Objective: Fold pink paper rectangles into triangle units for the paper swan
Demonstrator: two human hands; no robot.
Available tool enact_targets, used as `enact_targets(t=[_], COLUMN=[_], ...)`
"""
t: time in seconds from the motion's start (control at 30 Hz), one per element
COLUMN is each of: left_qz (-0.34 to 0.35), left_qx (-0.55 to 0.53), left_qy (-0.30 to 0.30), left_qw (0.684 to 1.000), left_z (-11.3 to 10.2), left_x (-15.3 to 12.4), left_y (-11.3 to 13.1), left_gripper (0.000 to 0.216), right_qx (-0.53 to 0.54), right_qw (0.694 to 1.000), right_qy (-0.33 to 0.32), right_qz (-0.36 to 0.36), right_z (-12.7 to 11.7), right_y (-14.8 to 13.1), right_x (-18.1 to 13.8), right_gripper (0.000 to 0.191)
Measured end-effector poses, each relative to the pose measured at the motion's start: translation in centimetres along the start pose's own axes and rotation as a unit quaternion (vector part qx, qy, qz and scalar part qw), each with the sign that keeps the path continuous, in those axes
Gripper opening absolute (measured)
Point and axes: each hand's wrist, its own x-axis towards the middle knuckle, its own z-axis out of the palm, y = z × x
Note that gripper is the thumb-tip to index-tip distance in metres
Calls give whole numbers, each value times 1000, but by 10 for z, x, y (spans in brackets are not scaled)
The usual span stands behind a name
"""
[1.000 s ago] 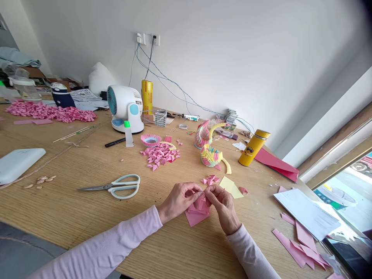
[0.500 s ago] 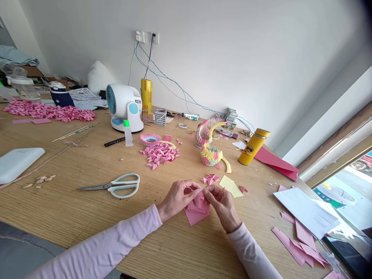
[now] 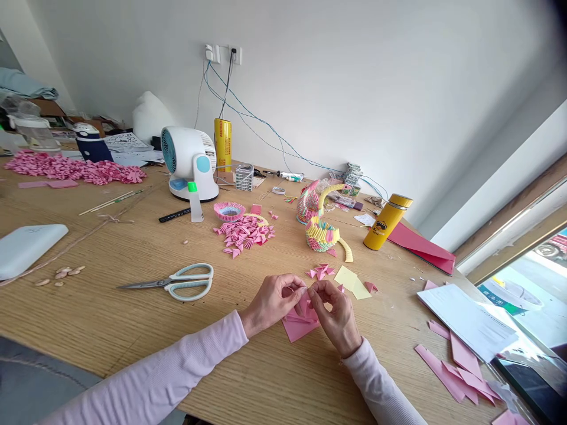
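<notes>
i can read no words: the red print on the yellow tube, the dark lettering on the yellow bottle and the characters on the bucket outside are too small.

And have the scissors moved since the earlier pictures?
No, the scissors lie in the same place on the table, judged against the white fan.
</notes>
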Motion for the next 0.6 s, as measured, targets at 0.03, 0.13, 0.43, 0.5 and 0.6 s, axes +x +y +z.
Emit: enact_targets(t=[0.03,0.13,0.43,0.5,0.6], left_qz=[1,6,-25,-25,-22], left_qx=[5,13,-35,-30,-30], left_qy=[6,20,-6,-13,-11], left_qw=[1000,1000,999,999,999], left_z=[0,1,2,2,2], left_x=[0,-1,2,1,0], left_y=[0,-1,-8,-7,-7], left_gripper=[21,21,23,24,26], right_qx=[-1,-7,-112,-161,-229], right_qw=[1000,1000,989,980,962], right_qy=[0,4,26,27,13], right_qz=[2,2,-95,-113,-149], right_z=[0,1,2,1,-3], right_y=[0,0,5,5,2], right_x=[0,1,0,0,1], right_gripper=[18,17,12,12,14])
